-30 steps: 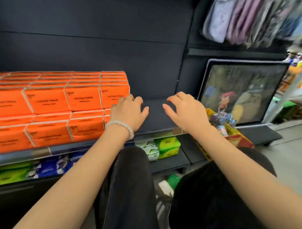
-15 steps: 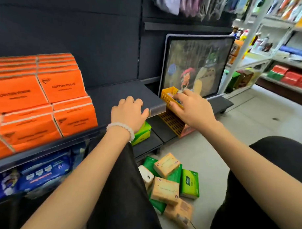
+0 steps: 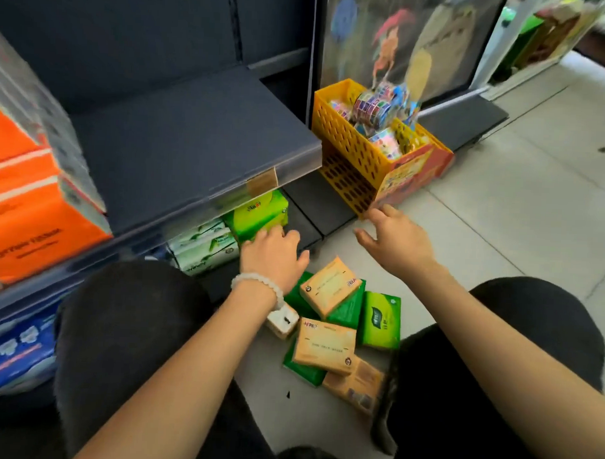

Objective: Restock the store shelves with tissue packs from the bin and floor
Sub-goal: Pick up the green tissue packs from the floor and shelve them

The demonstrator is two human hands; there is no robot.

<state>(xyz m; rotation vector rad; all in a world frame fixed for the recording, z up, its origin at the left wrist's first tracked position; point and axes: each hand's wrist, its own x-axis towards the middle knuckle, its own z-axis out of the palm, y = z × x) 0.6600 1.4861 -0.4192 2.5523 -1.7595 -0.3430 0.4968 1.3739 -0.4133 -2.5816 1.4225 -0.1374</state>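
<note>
A loose pile of tissue packs lies on the floor between my knees: tan packs [image 3: 325,343] on top of green ones [image 3: 381,320]. My left hand [image 3: 273,254], with a bead bracelet on the wrist, hovers just above the pile's far-left edge, fingers relaxed and holding nothing. My right hand [image 3: 395,241] is spread open above the floor, between the pile and the yellow bin [image 3: 345,138]. The dark middle shelf [image 3: 194,136] has a bare right part. Orange tissue boxes [image 3: 24,206] fill its left side.
Green [image 3: 258,215] and white-green packs [image 3: 204,248] sit on the bottom shelf, with blue packs [image 3: 15,349] at the lower left. The yellow bin holds small colourful rolls. A framed picture [image 3: 404,37] leans behind it. Grey floor tiles [image 3: 521,216] stretch to the right.
Both hands came down off the middle shelf edge and the bin toward the floor pile. My view tilted downward and closer to the floor.
</note>
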